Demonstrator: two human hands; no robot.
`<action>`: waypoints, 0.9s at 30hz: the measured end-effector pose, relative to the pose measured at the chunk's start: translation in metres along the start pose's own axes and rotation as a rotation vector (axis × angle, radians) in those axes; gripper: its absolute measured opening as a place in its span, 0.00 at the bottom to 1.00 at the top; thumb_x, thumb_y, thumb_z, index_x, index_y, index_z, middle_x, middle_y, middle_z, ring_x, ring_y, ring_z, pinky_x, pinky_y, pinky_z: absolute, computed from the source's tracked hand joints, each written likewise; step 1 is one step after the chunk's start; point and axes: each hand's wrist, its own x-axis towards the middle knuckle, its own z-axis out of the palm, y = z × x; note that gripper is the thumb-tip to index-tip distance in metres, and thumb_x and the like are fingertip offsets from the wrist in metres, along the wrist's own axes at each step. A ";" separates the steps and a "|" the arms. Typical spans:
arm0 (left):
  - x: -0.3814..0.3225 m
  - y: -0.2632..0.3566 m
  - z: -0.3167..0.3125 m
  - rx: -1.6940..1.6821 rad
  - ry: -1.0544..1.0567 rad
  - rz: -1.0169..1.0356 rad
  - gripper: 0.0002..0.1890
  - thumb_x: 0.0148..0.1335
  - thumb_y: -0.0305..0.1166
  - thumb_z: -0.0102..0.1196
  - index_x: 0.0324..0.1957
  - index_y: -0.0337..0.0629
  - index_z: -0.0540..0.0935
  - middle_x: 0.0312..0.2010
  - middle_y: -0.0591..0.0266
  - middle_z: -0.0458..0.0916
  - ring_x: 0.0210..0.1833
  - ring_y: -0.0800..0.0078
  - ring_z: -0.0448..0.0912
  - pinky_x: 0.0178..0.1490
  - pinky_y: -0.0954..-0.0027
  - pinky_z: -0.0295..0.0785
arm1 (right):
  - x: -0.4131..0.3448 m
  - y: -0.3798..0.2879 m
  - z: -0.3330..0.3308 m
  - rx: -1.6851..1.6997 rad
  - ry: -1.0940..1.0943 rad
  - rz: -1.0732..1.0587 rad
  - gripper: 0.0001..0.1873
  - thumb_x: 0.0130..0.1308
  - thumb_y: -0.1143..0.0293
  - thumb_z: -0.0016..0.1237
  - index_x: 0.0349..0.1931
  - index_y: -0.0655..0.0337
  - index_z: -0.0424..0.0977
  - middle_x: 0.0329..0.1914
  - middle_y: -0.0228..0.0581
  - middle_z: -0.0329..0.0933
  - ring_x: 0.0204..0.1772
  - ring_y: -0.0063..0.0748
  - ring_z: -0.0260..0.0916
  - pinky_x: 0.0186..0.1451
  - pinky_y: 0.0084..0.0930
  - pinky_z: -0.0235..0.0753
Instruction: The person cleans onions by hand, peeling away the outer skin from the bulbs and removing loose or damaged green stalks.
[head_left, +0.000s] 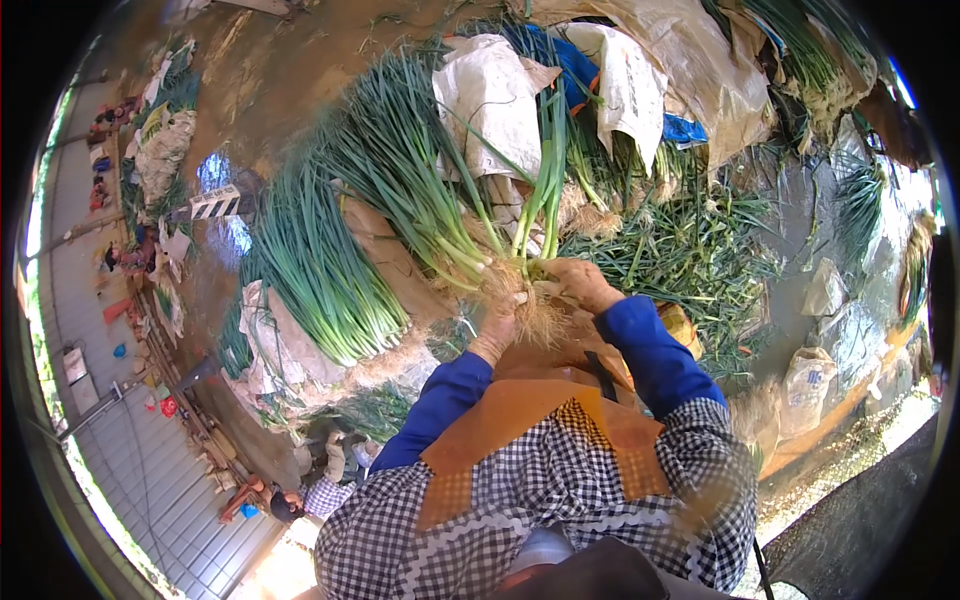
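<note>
My left hand (501, 324) is at the hairy roots (537, 319) of green onions, its fingers partly hidden by them. On the right, my right hand (581, 283) closes around the pale lower stems of a few green onions (544, 187), whose leaves point away from me. A large bundle of green onions (405, 165) lies just beyond my left hand, roots towards me. Further left rests another thick bundle (322, 262) with its white ends together. An orange-brown plastic apron (517, 416) covers my front.
Loose trimmed leaves (682, 262) are heaped at the right. White sacks (491, 105) and a brown plastic sheet (697, 67) cover more onions ahead. A striped barrier piece (215, 202) stands left on muddy ground. Another person (319, 501) is at lower left, and several people are farther left.
</note>
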 end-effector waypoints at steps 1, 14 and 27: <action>-0.003 -0.003 -0.004 0.118 -0.002 0.058 0.15 0.54 0.27 0.49 0.45 0.38 0.73 0.37 0.67 0.75 0.38 0.76 0.75 0.44 0.76 0.72 | 0.008 -0.004 0.004 0.334 -0.081 0.186 0.14 0.58 0.64 0.46 0.43 0.58 0.72 0.35 0.40 0.75 0.38 0.38 0.72 0.41 0.26 0.72; -0.014 0.000 0.016 0.502 0.029 0.194 0.20 0.58 0.31 0.44 0.52 0.31 0.66 0.48 0.60 0.70 0.48 0.73 0.68 0.51 0.73 0.65 | 0.028 -0.035 0.014 -0.435 -0.068 -0.015 0.15 0.57 0.61 0.49 0.39 0.62 0.72 0.32 0.40 0.74 0.35 0.34 0.72 0.36 0.25 0.71; -0.016 0.028 0.008 0.077 -0.033 0.002 0.15 0.61 0.33 0.44 0.46 0.36 0.73 0.41 0.62 0.75 0.45 0.74 0.72 0.50 0.73 0.69 | -0.032 -0.022 -0.044 -0.429 0.056 0.185 0.25 0.56 0.46 0.43 0.34 0.63 0.73 0.33 0.48 0.74 0.39 0.38 0.73 0.42 0.31 0.71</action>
